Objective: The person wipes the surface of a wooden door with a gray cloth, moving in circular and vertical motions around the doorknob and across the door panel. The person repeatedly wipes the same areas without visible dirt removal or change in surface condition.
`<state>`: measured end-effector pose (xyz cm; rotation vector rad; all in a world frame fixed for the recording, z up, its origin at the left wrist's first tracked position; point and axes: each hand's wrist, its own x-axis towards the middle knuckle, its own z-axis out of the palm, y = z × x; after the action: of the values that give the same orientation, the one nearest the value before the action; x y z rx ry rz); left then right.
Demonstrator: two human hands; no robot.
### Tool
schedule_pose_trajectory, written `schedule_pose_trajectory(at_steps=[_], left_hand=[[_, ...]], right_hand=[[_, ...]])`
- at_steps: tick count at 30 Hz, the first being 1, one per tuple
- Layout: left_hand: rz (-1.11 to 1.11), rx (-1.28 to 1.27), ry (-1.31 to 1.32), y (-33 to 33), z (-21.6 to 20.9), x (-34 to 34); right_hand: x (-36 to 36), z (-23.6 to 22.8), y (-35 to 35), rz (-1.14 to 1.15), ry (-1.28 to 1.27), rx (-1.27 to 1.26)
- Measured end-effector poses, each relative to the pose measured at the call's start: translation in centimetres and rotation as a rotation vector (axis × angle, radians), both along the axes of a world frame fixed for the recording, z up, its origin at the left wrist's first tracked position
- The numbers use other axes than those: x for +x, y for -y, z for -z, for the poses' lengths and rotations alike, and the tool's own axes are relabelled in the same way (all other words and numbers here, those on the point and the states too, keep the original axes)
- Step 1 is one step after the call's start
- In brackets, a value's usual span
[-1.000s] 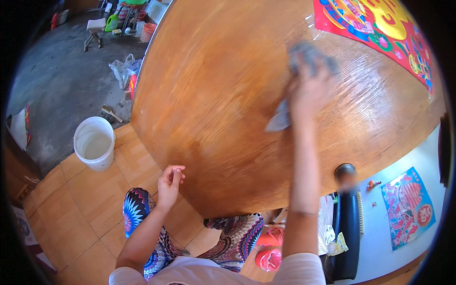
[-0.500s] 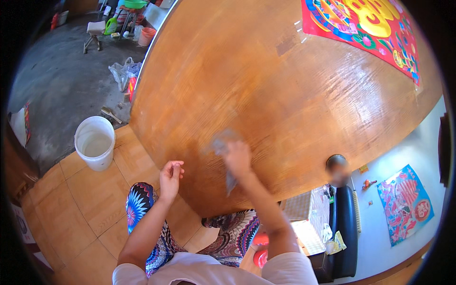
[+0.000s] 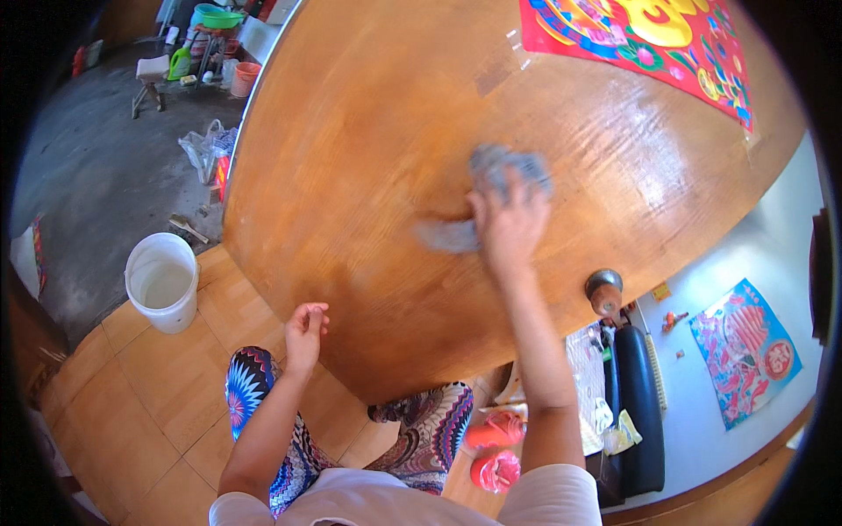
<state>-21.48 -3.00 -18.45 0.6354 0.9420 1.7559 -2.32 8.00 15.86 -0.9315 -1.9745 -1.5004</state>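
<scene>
A brown wooden door (image 3: 395, 219) with wood grain fills the middle of the view. My right hand (image 3: 511, 223) presses a grey rag (image 3: 510, 165) against its surface, fingers spread over the cloth. One end of the rag trails to the left below the hand, blurred by motion. My left hand (image 3: 305, 331) hovers near the door's lower left edge, its fingers curled in, with nothing visible in them. A round door knob (image 3: 605, 293) sticks out toward the right. High on the door hangs a red poster (image 3: 631, 48) with yellow and coloured figures.
On the tiled floor at left stands a white bucket (image 3: 163, 282) of water, with a brush (image 3: 189, 229) beyond it. Plastic bags (image 3: 206, 151), a stool (image 3: 151, 79) and an orange bucket (image 3: 246, 79) lie farther back. Right of my legs are red containers (image 3: 496, 470) and a black sofa (image 3: 638, 408).
My right hand has swept the rag up and to the right across the door. My left hand stays nearly in place. The whole view has shifted slightly.
</scene>
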Motion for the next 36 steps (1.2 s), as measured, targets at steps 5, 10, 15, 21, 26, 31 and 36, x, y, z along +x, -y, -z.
schedule_pose_trajectory(at_steps=[5,10,15,21,26,31,36], left_hand=[[-0.012,0.002,-0.010,0.5,0.0,0.2],[-0.042,-0.024,-0.071,0.4,0.3,-0.2],[-0.034,-0.014,-0.054,-0.1,0.6,-0.4],[0.001,-0.015,-0.032,-0.1,1.5,0.0],[-0.009,-0.013,-0.004,-0.5,2.2,-0.5],[0.122,-0.048,-0.070,0.5,1.3,-0.2],[0.452,-0.037,-0.235,0.7,2.1,1.3]], right_hand=[[6.9,23.9,2.9,0.007,0.019,-0.470],[8.9,29.0,4.3,-0.013,0.254,-0.595],[5.9,8.6,1.2,0.171,-0.001,-0.163],[1.6,-18.1,-0.9,0.008,-0.229,0.449],[-0.5,-17.4,-1.1,0.044,-0.202,0.367],[-1.0,1.6,-1.5,0.177,0.031,0.086],[-0.3,10.8,1.6,-0.208,-0.177,-0.359]])
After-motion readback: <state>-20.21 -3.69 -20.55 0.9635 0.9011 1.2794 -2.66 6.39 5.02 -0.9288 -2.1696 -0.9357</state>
